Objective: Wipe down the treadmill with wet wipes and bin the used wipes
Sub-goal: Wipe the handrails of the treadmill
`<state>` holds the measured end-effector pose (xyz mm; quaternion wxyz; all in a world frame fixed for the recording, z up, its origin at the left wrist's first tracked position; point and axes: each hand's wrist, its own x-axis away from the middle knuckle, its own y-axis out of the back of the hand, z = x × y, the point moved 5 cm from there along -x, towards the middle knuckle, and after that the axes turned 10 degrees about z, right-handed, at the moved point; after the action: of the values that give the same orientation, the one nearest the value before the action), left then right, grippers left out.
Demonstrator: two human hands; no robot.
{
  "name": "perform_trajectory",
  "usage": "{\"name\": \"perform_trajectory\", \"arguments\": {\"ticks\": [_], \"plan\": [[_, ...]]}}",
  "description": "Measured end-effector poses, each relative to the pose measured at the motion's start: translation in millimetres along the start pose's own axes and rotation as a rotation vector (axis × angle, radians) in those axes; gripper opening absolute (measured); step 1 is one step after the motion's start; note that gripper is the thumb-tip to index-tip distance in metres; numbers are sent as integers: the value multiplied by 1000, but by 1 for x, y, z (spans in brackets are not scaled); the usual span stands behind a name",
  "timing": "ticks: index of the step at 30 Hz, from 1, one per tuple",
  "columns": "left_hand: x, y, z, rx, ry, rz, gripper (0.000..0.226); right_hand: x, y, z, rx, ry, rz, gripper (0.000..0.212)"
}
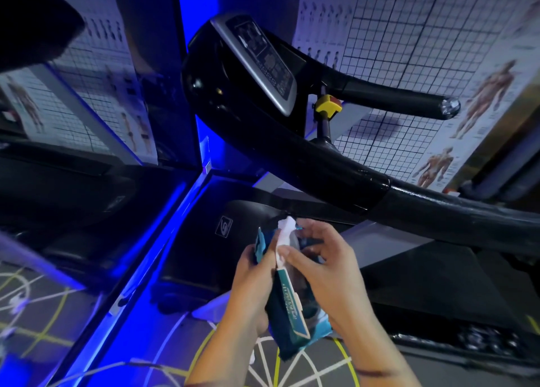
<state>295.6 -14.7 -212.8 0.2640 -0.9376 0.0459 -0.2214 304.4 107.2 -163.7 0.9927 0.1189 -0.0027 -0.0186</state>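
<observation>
The left hand (251, 284) curls its fingers round the wet wipes pack (289, 310). Fingers of the right hand (324, 269) pinch a white wipe (285, 231) at its top, with the treadmill (336, 164) beyond them.

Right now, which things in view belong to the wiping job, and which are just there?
Job: wipe pack in left hand; wipe pinched by right hand; treadmill.
Just there: anatomy posters; blue light strip; floor markings.
</observation>
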Motion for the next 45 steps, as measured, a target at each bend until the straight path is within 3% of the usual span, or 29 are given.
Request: {"name": "perform_trajectory", "arguments": {"ticks": [2,5,10,16,22,24,28,34,40,45], "plan": [[2,0,-3,-12,-16,-1,42,1,0,-1,6,-2,-21,46],[6,-1,-5,-34,-12,-1,66,3,-3,0,75,24,-4,42],[4,0,-3,-67,3,-13,69,2,-6,-5,152,47,24,9],[2,-2,-5,-100,-25,-16,78,4,5,1,182,123,-117,8],[-3,-1,-2,-83,-6,4,54,-2,17,8,330,142,-23,11],[-4,-1,-1,-77,-5,-8,45,-2,16,6,314,134,-24,11],[-7,1,2,-125,-14,-34,48,-2,17,-5,256,67,-21,10],[-16,3,7,-178,-22,-49,28,-2,21,-12,-6,-69,30,13],[-19,1,8,-192,-54,-59,30,4,23,-16,-248,-146,107,13],[-20,1,8,-253,-78,-60,28,4,27,-24,-241,-165,148,17]]}}
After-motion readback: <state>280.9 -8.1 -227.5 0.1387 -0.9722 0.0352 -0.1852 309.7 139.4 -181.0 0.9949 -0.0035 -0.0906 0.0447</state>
